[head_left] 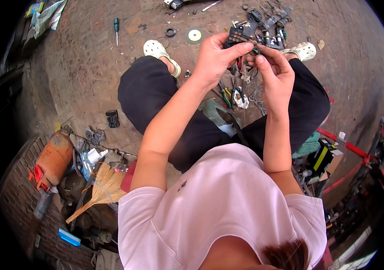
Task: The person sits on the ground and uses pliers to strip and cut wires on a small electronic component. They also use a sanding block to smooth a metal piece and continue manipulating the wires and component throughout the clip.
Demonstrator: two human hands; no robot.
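A small dark part (234, 38) with several brownish metal tabs and a short green piece is held up between both hands. My left hand (219, 56) grips it from the left, thumb across its front. My right hand (273, 74) is at its right side with curled fingers and thumb pinching near the green piece; exactly what those fingertips hold is hard to make out. Below the hands, pliers (232, 94), other hand tools and a white rag (241, 100) lie on the stone floor (74, 67) between my legs.
Metal parts (273, 31) cluster beyond my hands. A screwdriver (116, 28), disc (194, 35) and black ring (170, 32) lie ahead. At left are an orange tank (53, 159), straw broom (102, 189) and clutter; at right, red metal bars (349, 146) and a black box (324, 155).
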